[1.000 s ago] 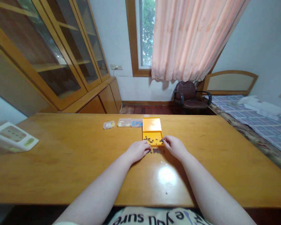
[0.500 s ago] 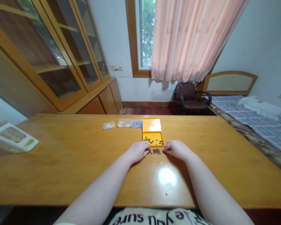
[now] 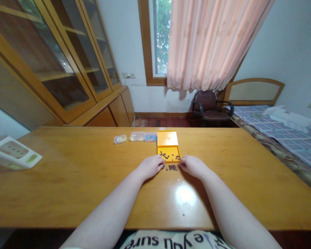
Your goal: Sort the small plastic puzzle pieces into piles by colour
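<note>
Arms (image 3: 111, 205) stretch forward; left grip (image 3: 150, 166), right grip (image 3: 193, 166) palm-down, fingers (image 3: 160, 162) bent.

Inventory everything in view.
Open rectangular plastic box: 1, yellow, table centre.
Small pieces: many, dark brown, in and before box.
Plastic containers: 3, clear, left of box.
Boxy plastic device: 1, white, table's left.
Wooden table: 1, brown, foreground.
Glazed cabinet: 1, brown, left.
Framed window: 1, brown, background.
Fabric curtain: 1, pink, over window.
Armchair: 1, maroon, background.
Bed: 1, checked blue, right.
Lettered cloth: 1, pale, bottom.
Left hand, right hand: 2, bare, box's near corners.
</note>
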`<state>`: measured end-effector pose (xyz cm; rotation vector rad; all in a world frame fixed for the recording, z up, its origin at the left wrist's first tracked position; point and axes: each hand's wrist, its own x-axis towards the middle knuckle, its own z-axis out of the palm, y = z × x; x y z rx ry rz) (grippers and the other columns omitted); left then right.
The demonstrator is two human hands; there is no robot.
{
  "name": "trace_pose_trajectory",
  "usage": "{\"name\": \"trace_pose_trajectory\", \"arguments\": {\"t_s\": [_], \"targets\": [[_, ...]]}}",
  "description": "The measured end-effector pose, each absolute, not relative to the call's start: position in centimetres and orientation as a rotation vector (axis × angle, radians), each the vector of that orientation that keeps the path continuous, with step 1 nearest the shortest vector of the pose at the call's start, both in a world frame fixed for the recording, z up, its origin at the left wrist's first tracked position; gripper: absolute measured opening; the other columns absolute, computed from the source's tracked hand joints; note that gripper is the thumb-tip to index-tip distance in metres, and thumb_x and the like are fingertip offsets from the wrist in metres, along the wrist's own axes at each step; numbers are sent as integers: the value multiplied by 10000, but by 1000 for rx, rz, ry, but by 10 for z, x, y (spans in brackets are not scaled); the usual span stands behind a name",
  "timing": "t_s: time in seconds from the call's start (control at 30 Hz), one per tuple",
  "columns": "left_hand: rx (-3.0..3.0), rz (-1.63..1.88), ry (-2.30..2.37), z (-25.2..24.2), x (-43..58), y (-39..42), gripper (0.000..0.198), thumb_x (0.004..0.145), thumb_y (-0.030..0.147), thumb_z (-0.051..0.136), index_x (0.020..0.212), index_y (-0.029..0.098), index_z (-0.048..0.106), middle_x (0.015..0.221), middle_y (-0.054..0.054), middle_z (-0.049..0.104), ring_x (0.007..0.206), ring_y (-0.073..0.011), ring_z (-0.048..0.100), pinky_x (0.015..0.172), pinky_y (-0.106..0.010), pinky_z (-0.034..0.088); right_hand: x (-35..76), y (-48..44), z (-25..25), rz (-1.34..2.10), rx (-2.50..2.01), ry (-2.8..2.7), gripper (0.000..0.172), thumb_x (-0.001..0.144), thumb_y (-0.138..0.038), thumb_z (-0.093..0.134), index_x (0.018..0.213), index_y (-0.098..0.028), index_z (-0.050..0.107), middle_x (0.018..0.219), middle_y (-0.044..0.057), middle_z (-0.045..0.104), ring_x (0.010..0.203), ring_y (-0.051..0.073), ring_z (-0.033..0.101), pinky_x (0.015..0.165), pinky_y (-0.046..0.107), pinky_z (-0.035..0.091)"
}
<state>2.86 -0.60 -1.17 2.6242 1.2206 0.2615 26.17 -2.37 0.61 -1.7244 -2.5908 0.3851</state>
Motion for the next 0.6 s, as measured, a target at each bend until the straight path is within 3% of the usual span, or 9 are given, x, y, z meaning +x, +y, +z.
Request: {"name": "trace_pose_trajectory", "arguments": {"t_s": [0.3, 0.5, 0.6], "targets": [[2602, 242, 1267, 0, 18, -5, 127, 846, 249, 520, 910, 241, 630, 949, -15, 618, 850, -165, 594, 753, -255, 449, 267, -21, 3, 378, -1631, -2355, 188, 856, -254, 511, 834, -189, 686, 854, 52, 667, 761, 149, 586, 675, 230, 394], [2623, 171, 1263, -5, 24, -7, 111, 832, 247, 542, 865, 245, 648, 915, -16, 623, 815, -166, 599, 728, -255, 454, 262, -20, -4, 400, -1670, -2191, 261, 886, -259, 475, 1062, -182, 651, 1010, 74, 664, 876, 158, 595, 787, 244, 417], [2614, 141, 1289, -5, 27, -8, 119, 837, 258, 531, 838, 220, 644, 901, -28, 627, 796, -166, 601, 716, -254, 456, 259, -24, -2, 463, -1631, -2293, 237, 882, -289, 484, 987, -204, 679, 969, 57, 677, 861, 161, 600, 758, 238, 415]]}}
